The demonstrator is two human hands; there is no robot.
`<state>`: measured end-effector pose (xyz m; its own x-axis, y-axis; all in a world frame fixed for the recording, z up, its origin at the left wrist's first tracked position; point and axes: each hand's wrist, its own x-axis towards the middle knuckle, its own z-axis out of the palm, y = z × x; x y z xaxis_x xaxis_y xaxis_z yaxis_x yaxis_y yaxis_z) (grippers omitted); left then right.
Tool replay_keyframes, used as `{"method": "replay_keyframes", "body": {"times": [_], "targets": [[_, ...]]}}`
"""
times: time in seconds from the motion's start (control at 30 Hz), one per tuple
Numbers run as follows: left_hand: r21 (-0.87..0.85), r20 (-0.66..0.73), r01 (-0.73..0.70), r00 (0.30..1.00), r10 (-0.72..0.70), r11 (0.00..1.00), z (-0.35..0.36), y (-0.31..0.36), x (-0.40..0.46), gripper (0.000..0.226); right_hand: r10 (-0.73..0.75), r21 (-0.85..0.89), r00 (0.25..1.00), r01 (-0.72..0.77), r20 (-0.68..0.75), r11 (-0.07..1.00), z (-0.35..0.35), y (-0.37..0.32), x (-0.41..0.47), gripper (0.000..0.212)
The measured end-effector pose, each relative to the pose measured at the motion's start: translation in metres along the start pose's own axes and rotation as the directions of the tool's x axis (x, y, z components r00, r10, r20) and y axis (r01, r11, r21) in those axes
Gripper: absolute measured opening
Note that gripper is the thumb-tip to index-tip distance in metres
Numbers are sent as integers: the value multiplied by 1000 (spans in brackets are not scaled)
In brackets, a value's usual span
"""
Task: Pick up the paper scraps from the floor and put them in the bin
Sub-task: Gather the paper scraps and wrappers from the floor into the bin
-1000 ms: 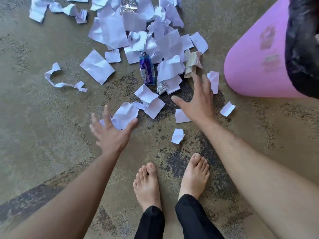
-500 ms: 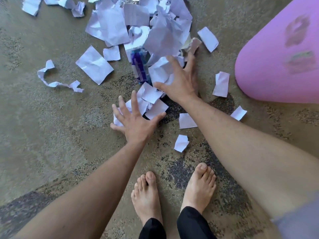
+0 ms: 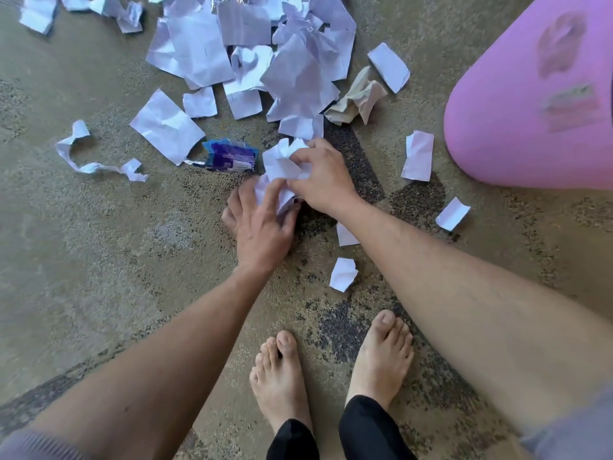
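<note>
A: Report hand positions.

B: The left hand [image 3: 257, 224] and the right hand [image 3: 323, 179] meet low over the mottled brown concrete floor [image 3: 99, 260]. Both grip one crumpled bundle of white paper scraps [image 3: 282, 166]. The right hand's fingers curl over the bundle from the right and above; the left hand's fingers curl round its lower left part.

A: Location of remaining material?

B: A heap of torn white paper pieces [image 3: 265, 54] lies on the floor beyond the hands. A blue and purple foil wrapper [image 3: 230, 156] lies just left of the bundle. A crumpled beige paper wad [image 3: 356, 101] lies at the heap's right edge. A twisted white paper strip [image 3: 93, 154] lies well to the left. Single small white scraps [image 3: 418, 156] lie between the hands and the pink plastic bin [image 3: 530, 111].

A: Bin position?

B: At upper right, its side facing the camera. The bundle is apart from it.

A: Operator stance?

B: Two bare feet [image 3: 331, 370] stand near the camera, below the forearms.
</note>
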<state>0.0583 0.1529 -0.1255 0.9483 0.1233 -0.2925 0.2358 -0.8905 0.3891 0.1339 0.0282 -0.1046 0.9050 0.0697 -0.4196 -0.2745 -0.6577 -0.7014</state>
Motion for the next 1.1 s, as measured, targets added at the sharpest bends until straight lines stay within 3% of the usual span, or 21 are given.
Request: {"method": "replay_keyframes", "body": {"times": [0.1, 0.27, 0.47, 0.7, 0.9, 1.1], "targets": [[-21, 25, -68, 997, 69, 997, -6, 3, 5, 30, 103, 89, 995, -102, -6, 991, -8, 3, -12, 26], [-176, 62, -25, 997, 37, 984, -30, 13, 5, 15, 277, 296, 961, -267, 7, 917, -21, 12, -44, 19], [-420, 131, 210, 977, -170, 883, -83, 45, -12, 17, 380, 513, 924, -344, 38, 786, -56, 1, -91, 20], [-684, 160, 253, 967, -197, 684, -152, 111, -31, 23, 391, 735, 920, -241, -35, 634, -125, -47, -143, 17], [-861, 137, 142, 990, -46, 488, -213, 197, -36, 25, 429, 816, 878, -81, -213, 572, -210, -90, -186, 20], [-896, 106, 25, 981, 160, 442, -248, 277, -35, 21, 508, 875, 802, 36, -313, 483, -290, -98, -206, 20]]}}
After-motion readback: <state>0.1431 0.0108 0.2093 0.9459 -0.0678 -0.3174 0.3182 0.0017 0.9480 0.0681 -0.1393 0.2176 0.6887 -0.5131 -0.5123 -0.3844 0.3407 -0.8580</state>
